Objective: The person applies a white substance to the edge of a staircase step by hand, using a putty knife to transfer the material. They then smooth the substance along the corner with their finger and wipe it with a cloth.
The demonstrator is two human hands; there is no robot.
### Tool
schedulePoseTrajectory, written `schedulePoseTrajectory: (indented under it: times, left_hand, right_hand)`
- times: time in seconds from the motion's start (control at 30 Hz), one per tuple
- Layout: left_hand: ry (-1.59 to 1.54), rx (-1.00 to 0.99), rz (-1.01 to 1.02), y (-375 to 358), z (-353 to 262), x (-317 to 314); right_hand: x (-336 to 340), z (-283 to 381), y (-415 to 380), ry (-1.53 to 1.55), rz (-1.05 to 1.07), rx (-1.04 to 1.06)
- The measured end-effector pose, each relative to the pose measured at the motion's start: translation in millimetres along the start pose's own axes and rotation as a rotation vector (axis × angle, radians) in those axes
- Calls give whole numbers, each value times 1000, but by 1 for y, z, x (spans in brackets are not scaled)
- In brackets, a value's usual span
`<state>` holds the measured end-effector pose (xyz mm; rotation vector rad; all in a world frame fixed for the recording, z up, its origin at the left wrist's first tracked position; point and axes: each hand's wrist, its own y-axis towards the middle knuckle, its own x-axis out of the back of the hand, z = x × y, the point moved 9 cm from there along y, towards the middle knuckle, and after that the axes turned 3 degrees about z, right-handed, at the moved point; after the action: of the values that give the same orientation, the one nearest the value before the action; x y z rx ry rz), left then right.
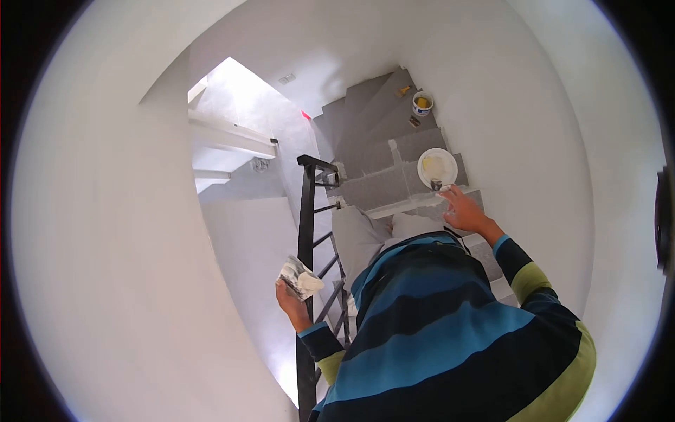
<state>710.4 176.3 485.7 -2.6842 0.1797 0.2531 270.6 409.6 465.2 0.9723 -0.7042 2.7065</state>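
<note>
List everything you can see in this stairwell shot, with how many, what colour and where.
Round white plastic lid: one, white smeared yellowish, on a grey step by the right hand.
Small white plastic bucket: one, white with yellow inside, on a higher step.
Grey concrete stairs: one flight, grey, centre.
Black metal railing: one, black, left of stairs.
White plastered walls: white, both sides.
Putty-covered trowel: one, white-grey, in left hand.
Hands: left gripping trowel; right open near lid.

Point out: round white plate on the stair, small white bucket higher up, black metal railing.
Round white plate (437, 167), head view, its smeared centre.
Small white bucket (422, 104), head view, front wall under the rim.
Black metal railing (306, 218), head view, upper post.
</note>
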Motion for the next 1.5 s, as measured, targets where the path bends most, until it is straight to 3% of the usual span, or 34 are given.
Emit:
schedulePoseTrajectory:
  times: [0.07,0.13,0.27,0.33,0.53,0.67,0.73,0.87,1.0,1.13,1.27,1.33,1.5]
  left_hand:
    - [21,26,93,19,12,-1]
    - [48,65,165,36,21,-15]
    - [186,61,238,108,33,-63]
    - [229,91,309,154,51,-74]
    - [278,39,440,254,88,-139]
    - [392,30,447,298,95,-148]
    - [251,65,474,313,96,-162]
    - [379,185,502,346,101,-173]
    - [398,160,475,384,104,-179]
    - [380,66,516,431,129,-207]
    - [217,102,568,503,193,-268]
    - [292,120,451,545,225,-274]
    - [280,123,604,544,227,-333]
  right_hand:
    - [-4,-16,6,6,-29,-18]
    - [0,-34,9,-122,-239,45]
    - [14,-73,18,108,-311,-124]
    - [12,-104,12,212,-458,-177]
    - [-10,-152,44,305,-659,-312]
    - [-7,-159,110,277,-644,-268]
    - [5,-145,147,257,-607,-226]
    - [23,-141,192,298,-705,-167]
    - [2,-159,220,392,-710,-188]
    - [-35,-208,259,342,-767,-153]
    - [-55,-282,316,321,-748,-221]
    - [-73,-300,324,273,-730,-258]
    - [-80,-342,333,372,-753,-324]
